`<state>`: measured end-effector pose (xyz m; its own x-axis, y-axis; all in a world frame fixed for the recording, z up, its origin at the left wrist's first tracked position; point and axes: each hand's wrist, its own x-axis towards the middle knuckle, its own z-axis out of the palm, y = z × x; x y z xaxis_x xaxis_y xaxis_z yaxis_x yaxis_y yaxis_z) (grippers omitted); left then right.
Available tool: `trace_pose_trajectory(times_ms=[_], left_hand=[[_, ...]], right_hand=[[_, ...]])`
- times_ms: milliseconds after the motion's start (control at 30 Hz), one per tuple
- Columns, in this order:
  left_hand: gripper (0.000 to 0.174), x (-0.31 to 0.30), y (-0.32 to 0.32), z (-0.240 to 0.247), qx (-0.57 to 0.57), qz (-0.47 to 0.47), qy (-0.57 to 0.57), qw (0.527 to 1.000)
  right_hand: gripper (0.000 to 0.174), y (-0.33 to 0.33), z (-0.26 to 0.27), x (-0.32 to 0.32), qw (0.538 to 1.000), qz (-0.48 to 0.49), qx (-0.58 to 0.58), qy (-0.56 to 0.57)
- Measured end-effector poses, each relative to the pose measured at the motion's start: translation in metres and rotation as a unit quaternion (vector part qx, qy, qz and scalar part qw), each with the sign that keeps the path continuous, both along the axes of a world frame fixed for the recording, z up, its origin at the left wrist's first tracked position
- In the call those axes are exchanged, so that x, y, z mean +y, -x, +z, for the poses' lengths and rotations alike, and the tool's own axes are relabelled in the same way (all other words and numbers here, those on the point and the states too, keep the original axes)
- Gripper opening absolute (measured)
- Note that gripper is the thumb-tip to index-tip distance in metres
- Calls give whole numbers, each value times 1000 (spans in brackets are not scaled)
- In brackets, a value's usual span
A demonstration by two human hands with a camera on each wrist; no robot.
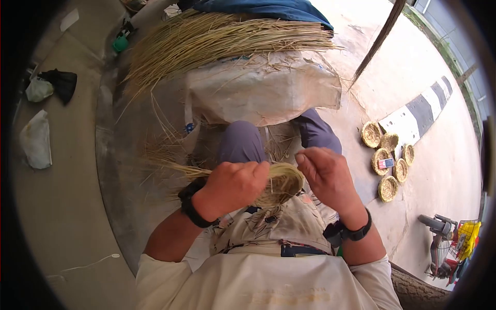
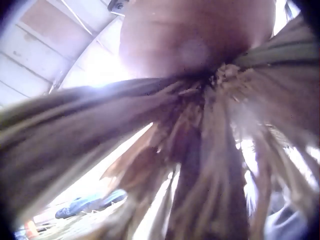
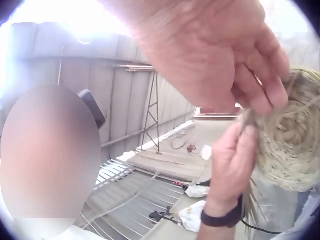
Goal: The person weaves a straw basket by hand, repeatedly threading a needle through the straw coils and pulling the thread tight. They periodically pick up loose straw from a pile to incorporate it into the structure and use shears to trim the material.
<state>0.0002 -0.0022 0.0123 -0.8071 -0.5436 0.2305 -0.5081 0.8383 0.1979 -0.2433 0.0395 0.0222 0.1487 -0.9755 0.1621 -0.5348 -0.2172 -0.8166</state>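
Note:
A round, coiled straw basket (image 1: 281,187), its hollow side showing, sits over the person's lap. The left hand (image 1: 235,187) grips its rim and a bundle of loose straw (image 1: 188,168) that trails off to the left. In the left wrist view the straw stalks (image 2: 200,165) fan out below the palm (image 2: 195,40). Across the rim, the right hand (image 1: 330,178) has curled fingers and pinches something small and dark at thumb and forefinger; I cannot tell what it is. In the right wrist view both hands meet at the basket's (image 3: 287,150) edge.
A large straw bundle (image 1: 222,44) lies ahead on a white sack (image 1: 258,90). Several finished straw baskets (image 1: 387,188) sit on the ground at right, beside a black-and-white striped block (image 1: 416,113). A parked scooter (image 1: 442,243) stands at far right. Plastic bags (image 1: 39,139) lie at left.

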Motion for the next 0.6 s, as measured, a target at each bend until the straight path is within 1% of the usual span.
trace_pose_trajectory(times_ms=[33,67,133,167,267,300,367,400,467,500,533,567,600], left_hand=[[12,2,6,-2,2,-15,22,1000],[9,6,13,-3,5,-30,44,999],[10,6,20,-1,9,-44,72,996],[10,6,21,0,12,-42,76,996],[10,6,24,2,10,-40,77,996],[10,6,25,4,8,-41,75,996],[12,9,25,8,10,-57,44,997],[13,8,25,9,12,-66,33,997],[12,6,21,9,14,-60,48,997],[12,5,20,7,17,-61,54,997],[11,4,21,4,26,-63,49,996],[10,3,20,1,35,-62,44,997],[10,2,16,0,41,-58,38,997]], right_hand=[[18,1,1,-8,998,-26,21,49],[18,0,0,-11,1000,-11,19,20],[17,-10,-9,-19,999,22,16,-38],[17,-13,-14,-20,1000,10,-24,-14],[19,-11,-15,-31,997,-35,-64,-39],[18,-8,-18,-39,988,-58,-130,-61],[17,3,-26,-52,954,-112,-258,-101],[17,2,-27,-48,958,-77,-264,-87],[19,-7,-27,-31,961,-9,-270,-56],[23,-7,-31,-22,982,47,-183,-29],[25,-4,-26,-22,956,24,-279,-84],[27,-2,-17,-21,917,2,-374,-136],[29,0,-8,-19,865,-16,-465,-187]])
